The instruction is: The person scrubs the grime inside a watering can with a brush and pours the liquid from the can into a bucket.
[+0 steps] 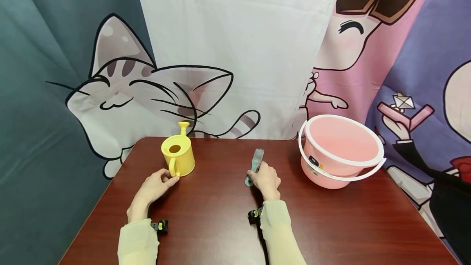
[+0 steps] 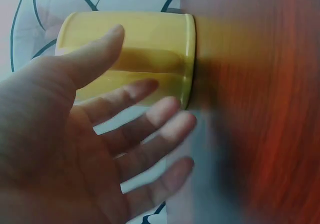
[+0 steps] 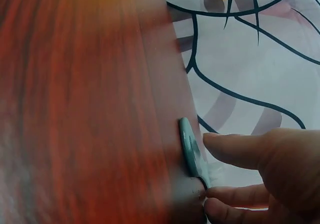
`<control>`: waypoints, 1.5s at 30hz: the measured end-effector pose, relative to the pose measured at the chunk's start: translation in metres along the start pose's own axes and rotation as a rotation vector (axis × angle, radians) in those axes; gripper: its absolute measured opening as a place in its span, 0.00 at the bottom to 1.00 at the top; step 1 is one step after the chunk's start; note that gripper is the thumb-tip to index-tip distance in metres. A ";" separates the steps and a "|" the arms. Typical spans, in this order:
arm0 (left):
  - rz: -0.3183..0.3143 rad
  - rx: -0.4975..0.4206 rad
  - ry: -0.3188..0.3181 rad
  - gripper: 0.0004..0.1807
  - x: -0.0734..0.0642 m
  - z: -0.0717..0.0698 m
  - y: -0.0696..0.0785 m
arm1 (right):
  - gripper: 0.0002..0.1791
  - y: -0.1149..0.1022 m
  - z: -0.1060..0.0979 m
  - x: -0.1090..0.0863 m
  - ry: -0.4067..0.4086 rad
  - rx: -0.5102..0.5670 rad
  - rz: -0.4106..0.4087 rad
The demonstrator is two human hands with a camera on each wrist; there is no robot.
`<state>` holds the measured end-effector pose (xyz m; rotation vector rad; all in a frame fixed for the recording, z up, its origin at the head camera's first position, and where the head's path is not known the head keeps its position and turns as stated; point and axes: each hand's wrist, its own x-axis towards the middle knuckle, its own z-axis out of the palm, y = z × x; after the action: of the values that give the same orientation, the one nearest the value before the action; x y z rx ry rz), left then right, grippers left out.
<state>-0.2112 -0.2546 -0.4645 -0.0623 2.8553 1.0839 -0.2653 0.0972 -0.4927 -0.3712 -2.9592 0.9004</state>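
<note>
A yellow toy watering can (image 1: 184, 158) stands upright near the back left of the table, its spout toward the curtain. My left hand (image 1: 154, 189) is at its handle (image 1: 172, 166), fingertips right at the loop. In the left wrist view that hand (image 2: 110, 124) has its thumb and fingers spread in front of the can (image 2: 165, 28). A grey-green toy fork (image 1: 256, 159) lies on the table, tines pointing back. My right hand (image 1: 267, 179) is over its handle. In the right wrist view, thumb and fingers stand apart beside the fork (image 3: 190, 146).
A pink bucket (image 1: 331, 173) with a white rim and handle stands at the back right. The dark red wooden table (image 1: 213, 216) ends at a printed cartoon curtain (image 1: 235, 32). A small black device (image 1: 254, 216) sits at my right wrist, another at the left.
</note>
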 end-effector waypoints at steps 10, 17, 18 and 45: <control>0.090 -0.161 0.086 0.20 0.011 0.006 0.007 | 0.21 0.005 0.002 0.000 -0.004 -0.008 0.012; 0.069 -0.303 0.120 0.23 0.020 0.017 0.006 | 0.14 0.007 -0.008 0.000 -0.010 -0.018 0.041; 0.071 -0.341 0.119 0.23 0.021 0.019 0.006 | 0.13 0.007 -0.010 0.001 -0.014 -0.017 0.048; 0.077 -0.895 0.260 0.25 0.034 0.045 -0.002 | 0.05 0.013 -0.013 0.001 -0.106 -0.065 0.017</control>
<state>-0.2423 -0.2264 -0.5030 -0.1571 2.3076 2.4130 -0.2618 0.1153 -0.4893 -0.3632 -3.0924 0.8533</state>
